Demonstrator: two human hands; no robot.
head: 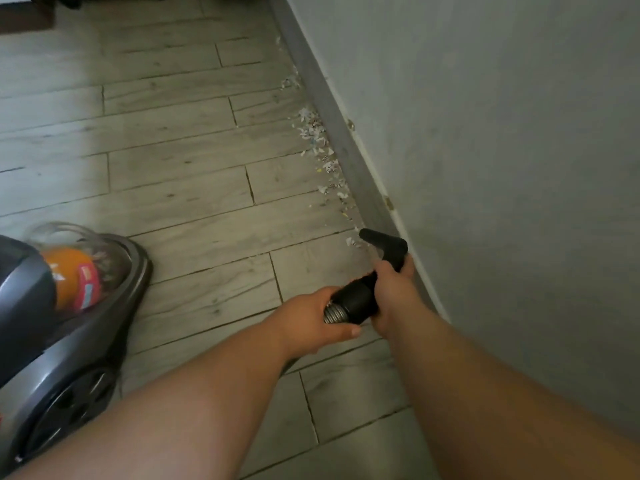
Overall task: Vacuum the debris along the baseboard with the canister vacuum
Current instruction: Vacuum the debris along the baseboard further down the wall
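Low beside the wall, the right hand (394,292) was wrapped around a black nozzle (384,241), while the left hand (308,318) gripped its ribbed hose (334,313). Doing this well likely meant holding the tip tight to the grey baseboard (334,116) and advancing slowly. Debris (320,147), torn pale paper scraps, lay in a thin line just ahead along the baseboard on the plank floor (173,202). The canister vacuum (69,306) sat to the left.
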